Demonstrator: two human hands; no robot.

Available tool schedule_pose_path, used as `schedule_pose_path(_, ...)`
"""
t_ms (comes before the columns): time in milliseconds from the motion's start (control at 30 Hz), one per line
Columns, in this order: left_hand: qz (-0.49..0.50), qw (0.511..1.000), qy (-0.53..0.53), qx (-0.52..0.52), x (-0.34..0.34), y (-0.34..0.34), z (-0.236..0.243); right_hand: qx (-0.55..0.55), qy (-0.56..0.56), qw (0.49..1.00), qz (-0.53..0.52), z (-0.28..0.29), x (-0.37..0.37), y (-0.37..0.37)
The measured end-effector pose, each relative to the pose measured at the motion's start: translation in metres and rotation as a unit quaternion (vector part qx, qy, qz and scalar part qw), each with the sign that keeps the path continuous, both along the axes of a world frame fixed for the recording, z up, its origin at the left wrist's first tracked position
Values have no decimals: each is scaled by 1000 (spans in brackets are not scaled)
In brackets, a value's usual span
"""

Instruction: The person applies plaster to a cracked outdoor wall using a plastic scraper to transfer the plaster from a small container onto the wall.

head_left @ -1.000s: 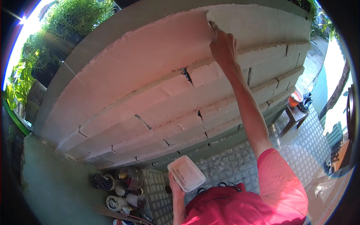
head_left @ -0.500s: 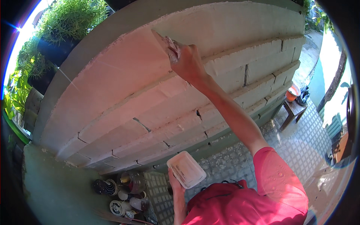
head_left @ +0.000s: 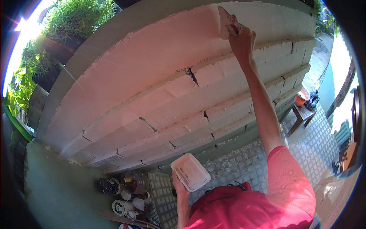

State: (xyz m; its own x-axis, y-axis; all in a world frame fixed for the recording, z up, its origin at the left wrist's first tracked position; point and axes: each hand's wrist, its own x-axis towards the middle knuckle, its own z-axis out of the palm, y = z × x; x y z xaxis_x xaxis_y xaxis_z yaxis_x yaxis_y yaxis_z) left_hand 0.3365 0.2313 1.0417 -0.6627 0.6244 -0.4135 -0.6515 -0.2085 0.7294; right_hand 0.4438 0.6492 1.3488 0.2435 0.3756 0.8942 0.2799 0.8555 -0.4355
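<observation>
My right hand [head_left: 243, 42] is closed round a putty knife [head_left: 224, 23] clotted with pale paste. Its wide blade lies against the smooth upper band of the wall [head_left: 164, 45], close under the rim. Low down, near my body, my left hand [head_left: 180, 186] grips a whitish rectangular plastic tub [head_left: 190, 172] by its left side. The tub is tilted, and streaks of paste line its inside. Below the smooth band the wall steps into rows of blocks with dark gaps at their joints.
Several jars and cans [head_left: 133, 183] stand on the floor at lower left, beside a green wall [head_left: 57, 183]. Potted plants [head_left: 76, 23] grow beyond the wall's rim at upper left. On the right, a small wooden stool [head_left: 303, 114] carries an orange bucket [head_left: 301, 97].
My right hand has swept the putty knife rightward and up along the upper band, uncovering a dark joint gap. My left hand and the tub have barely moved.
</observation>
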Motion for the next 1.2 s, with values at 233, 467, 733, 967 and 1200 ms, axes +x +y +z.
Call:
schedule_pose_path(233, -9, 1000, 1, -18, 22, 8, 7, 7, -77, 985, 151, -2, -38, -39)
schedule_pose_path(467, -4, 1000, -4, 6, 48, 10, 1, -66, -19, 997, 35, -4, 49, 35)
schedule_pose_path(733, -6, 1000, -15, -5, 56, 25, -7, -116, -119, 980, 108, -16, -2, -7)
schedule_pose_path(967, 6, 1000, -27, 6, 62, 34, -19, -102, -43, 994, 22, -37, 64, 49)
schedule_pose_path(1200, -38, 999, -34, -19, 54, 67, -54, 62, -192, 979, 17, -63, 29, 44)
